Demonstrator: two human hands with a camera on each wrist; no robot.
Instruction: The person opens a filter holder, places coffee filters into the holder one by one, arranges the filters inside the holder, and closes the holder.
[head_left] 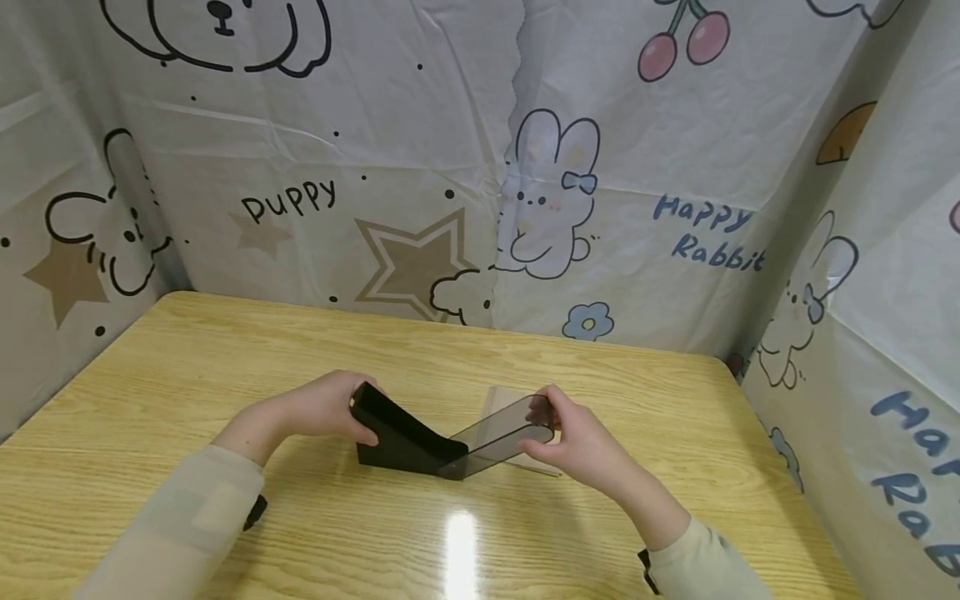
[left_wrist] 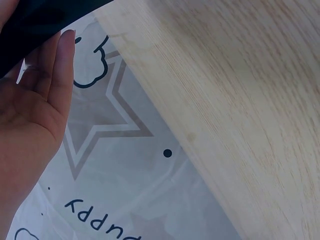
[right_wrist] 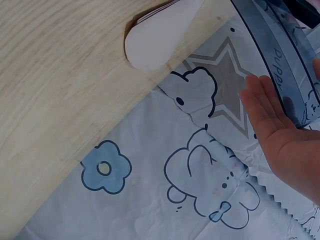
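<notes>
Over the middle of the table, both hands hold a black box (head_left: 408, 446) with a smoky see-through lid (head_left: 487, 437); the two parts form a wide V. My left hand (head_left: 330, 407) grips the raised end of the black part, thumb on the near side and fingers behind. On the far end of the lid, my right hand (head_left: 585, 433) pinches between thumb and fingers. In the right wrist view the lid (right_wrist: 280, 65) stands between fingers and thumb. The left wrist view shows only a dark edge of the black part (left_wrist: 45, 22) by the fingers.
Behind the lid, a thin pale stack (head_left: 492, 402) lies on the wooden table (head_left: 300, 533); the right wrist view shows its rounded end and layered edge. Printed cloth (head_left: 337, 167) hangs along the table's back and sides.
</notes>
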